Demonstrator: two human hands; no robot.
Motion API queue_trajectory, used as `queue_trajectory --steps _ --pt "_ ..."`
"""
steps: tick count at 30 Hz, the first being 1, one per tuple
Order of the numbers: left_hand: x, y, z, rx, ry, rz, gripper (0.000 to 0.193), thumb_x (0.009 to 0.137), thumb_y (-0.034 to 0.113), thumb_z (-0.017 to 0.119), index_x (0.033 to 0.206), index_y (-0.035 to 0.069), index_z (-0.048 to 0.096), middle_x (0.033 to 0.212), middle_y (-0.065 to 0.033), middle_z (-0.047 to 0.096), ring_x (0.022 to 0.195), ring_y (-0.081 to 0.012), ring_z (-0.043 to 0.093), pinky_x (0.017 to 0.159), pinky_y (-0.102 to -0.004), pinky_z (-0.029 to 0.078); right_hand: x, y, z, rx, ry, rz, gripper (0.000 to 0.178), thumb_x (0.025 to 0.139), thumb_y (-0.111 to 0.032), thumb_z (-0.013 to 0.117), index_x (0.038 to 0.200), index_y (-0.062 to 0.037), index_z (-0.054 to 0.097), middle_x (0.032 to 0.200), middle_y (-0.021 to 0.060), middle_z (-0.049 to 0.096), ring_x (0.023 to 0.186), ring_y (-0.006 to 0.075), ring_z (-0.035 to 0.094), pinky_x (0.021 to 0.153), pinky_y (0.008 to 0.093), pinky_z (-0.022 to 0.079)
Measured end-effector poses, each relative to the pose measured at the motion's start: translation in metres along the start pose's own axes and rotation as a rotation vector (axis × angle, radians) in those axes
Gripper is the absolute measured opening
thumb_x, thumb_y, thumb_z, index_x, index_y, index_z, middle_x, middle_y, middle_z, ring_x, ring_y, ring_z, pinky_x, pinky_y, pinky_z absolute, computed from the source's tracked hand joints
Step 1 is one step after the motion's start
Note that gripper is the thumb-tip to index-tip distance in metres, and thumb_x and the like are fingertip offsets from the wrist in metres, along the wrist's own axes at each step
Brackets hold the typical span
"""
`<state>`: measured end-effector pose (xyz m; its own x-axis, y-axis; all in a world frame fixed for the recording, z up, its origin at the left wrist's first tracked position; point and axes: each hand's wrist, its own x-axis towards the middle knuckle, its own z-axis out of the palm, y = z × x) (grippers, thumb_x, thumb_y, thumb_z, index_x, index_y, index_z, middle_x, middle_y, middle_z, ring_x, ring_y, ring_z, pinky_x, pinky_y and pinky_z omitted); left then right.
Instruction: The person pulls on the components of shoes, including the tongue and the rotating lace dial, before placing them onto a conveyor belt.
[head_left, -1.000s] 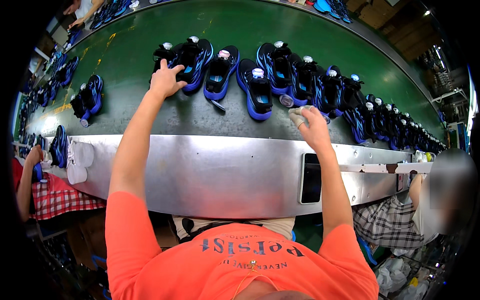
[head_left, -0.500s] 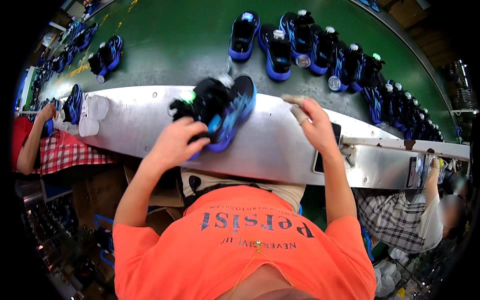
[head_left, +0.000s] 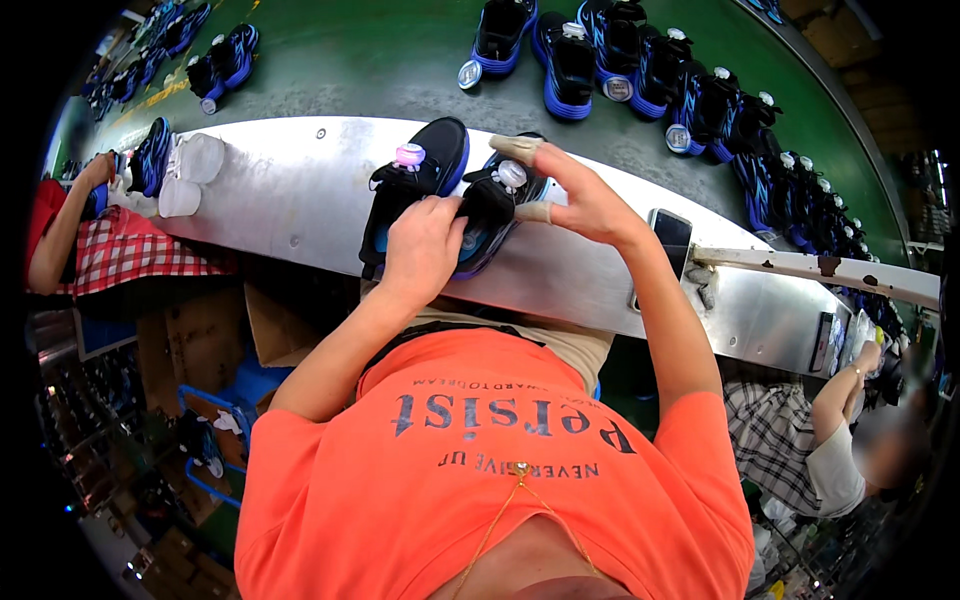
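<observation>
Two black-and-blue sneakers stand side by side on the metal ledge in front of me, toes pointing away. The left sneaker (head_left: 447, 147) has a pinkish round dial on its tongue; the right sneaker (head_left: 484, 204) has a pale clear one. My left hand (head_left: 422, 247) is closed at the right sneaker's heel opening, fingertips pressed together there. My right hand (head_left: 580, 197) reaches around the right sneaker's outer side, thumb and forefinger spread apart. Pale covers sit on those two fingertips. Whether they press on the sneaker I cannot tell.
Several similar sneakers (head_left: 567, 78) line the green belt (head_left: 380, 60) beyond the ledge (head_left: 290, 200). White shoe-shaped pieces (head_left: 190, 172) lie at left, a phone (head_left: 670, 232) at right beside a metal bar (head_left: 800, 262). Co-workers sit at both sides.
The sneaker pair, blurred and tilted earlier, now stands straighter on the ledge. My left hand has moved right to the right sneaker's heel; my right hand has come left to its side.
</observation>
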<state>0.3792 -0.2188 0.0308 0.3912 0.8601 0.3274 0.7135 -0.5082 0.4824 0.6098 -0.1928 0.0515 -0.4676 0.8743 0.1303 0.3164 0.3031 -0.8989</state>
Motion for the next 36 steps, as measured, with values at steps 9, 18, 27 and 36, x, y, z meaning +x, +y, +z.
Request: queue_trajectory --steps 9,18,27,36 --pt "0.002 0.012 0.021 -0.153 0.070 -0.157 0.008 0.081 0.008 0.062 0.083 0.000 0.061 0.074 -0.0153 0.057 0.067 -0.0334 0.058 0.061 -0.0395 0.046 -0.023 -0.008 0.020 -0.228 0.075 -0.019 0.053 0.068 -0.017 0.077 0.118 -0.0124 0.060 0.094 0.0099 0.053 0.092 0.0307 0.052 0.080 0.0380 0.045" --pt "0.008 0.002 0.018 -0.328 0.015 -0.320 0.014 0.086 0.014 0.062 0.084 0.000 0.063 0.073 -0.0136 0.060 0.063 -0.0235 0.060 0.060 -0.0333 0.046 -0.015 -0.036 0.024 -0.642 -0.061 0.076 0.038 0.066 -0.015 0.076 0.101 -0.0146 0.062 0.089 0.0068 0.053 0.076 0.0267 0.059 0.062 0.0376 0.049" --pt "0.020 0.018 -0.017 -0.534 -0.669 -0.441 0.028 0.092 0.022 0.059 0.084 -0.002 0.068 0.071 -0.0055 0.067 0.058 -0.0104 0.060 0.054 -0.0255 0.044 -0.036 -0.011 0.031 -0.410 -0.006 -0.009 0.037 0.068 -0.017 0.073 0.103 -0.0149 0.062 0.086 0.0135 0.057 0.085 0.0327 0.060 0.070 0.0413 0.050" --pt "0.007 0.010 -0.003 -0.880 -0.689 -0.564 0.023 0.093 0.014 0.055 0.096 -0.006 0.067 0.087 -0.0104 0.069 0.064 -0.0159 0.066 0.060 -0.0244 0.048 -0.055 -0.005 0.052 -0.227 0.282 0.117 0.032 0.082 -0.019 0.069 0.112 -0.0107 0.062 0.088 0.0116 0.060 0.085 0.0291 0.060 0.075 0.0371 0.048"
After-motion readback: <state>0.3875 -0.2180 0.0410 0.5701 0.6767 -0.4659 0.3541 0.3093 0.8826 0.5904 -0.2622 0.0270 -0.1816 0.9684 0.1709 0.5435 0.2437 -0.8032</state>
